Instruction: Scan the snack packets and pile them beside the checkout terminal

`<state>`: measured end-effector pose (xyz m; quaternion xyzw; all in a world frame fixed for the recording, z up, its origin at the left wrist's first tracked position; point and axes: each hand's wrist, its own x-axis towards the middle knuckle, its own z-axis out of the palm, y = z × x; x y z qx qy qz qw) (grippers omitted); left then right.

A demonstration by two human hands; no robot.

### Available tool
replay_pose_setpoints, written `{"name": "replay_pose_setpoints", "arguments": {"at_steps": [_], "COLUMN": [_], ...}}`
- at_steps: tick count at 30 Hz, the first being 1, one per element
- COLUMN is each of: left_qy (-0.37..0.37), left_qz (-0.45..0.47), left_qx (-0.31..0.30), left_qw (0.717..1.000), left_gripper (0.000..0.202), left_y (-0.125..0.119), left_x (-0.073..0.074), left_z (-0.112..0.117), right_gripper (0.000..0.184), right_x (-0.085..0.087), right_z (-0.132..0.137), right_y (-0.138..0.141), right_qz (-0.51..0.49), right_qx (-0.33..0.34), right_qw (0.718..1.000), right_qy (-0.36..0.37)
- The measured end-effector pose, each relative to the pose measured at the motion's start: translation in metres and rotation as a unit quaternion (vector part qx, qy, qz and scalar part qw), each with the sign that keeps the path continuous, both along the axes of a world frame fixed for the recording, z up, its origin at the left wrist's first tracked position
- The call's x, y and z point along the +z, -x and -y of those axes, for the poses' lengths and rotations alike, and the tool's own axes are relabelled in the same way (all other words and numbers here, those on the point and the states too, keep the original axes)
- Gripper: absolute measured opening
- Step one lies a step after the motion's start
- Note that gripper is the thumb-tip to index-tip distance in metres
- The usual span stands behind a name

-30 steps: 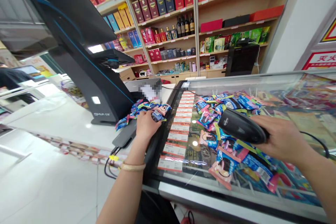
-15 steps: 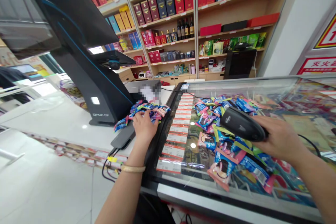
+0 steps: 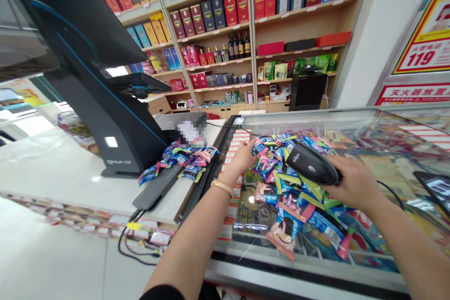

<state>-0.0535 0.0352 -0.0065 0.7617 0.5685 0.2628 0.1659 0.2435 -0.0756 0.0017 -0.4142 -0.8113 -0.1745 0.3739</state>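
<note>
Right hand (image 3: pixel 355 185): grip closed round the handle of the scanner (image 3: pixel 311 164), whose head points leftward above the larger pile of packets (image 3: pixel 284 229) on the glass (image 3: pixel 248 246). Held by the handle, presumably, to keep fingers off the scanning end; the cable (image 3: pixel 392 193) trails to the right, apparently clear of the packets. Left hand (image 3: pixel 244 157): at that pile's left edge, fingers at a packet; cannot tell whether its grip has closed. Smaller pile (image 3: pixel 170 157) lies on the tabletop (image 3: pixel 70 161), beside the stand (image 3: pixel 135 117). Black rim (image 3: pixel 213 168) runs between the piles; the gap likely prevents mixing.
</note>
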Motion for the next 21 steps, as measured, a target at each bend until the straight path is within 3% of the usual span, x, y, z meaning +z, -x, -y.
{"name": "replay_pose_setpoints", "arguments": {"at_steps": [5, 10, 16, 21], "left_qy": [0.027, 0.024, -0.037, -0.087], "left_qz": [0.019, 0.052, 0.092, 0.103], "left_qx": [0.023, 0.033, 0.06, 0.064], "left_qw": [0.999, 0.998, 0.993, 0.989], "left_gripper": [0.063, 0.059, 0.054, 0.057], "left_y": [-0.009, -0.013, -0.007, 0.01], "left_x": [-0.004, -0.009, -0.011, 0.0], "left_z": [-0.021, -0.026, -0.015, 0.006], "right_gripper": [0.027, 0.027, 0.025, 0.026], "right_x": [0.005, 0.009, 0.009, 0.012], "right_z": [0.003, 0.004, 0.005, 0.006], "right_y": [0.004, 0.005, 0.006, 0.008], "right_qz": [-0.005, -0.016, -0.013, 0.001], "right_qx": [0.006, 0.009, 0.012, 0.014], "right_qw": [1.0, 1.0, 1.0, 1.0], "right_qy": [0.011, 0.023, 0.025, 0.003]}}
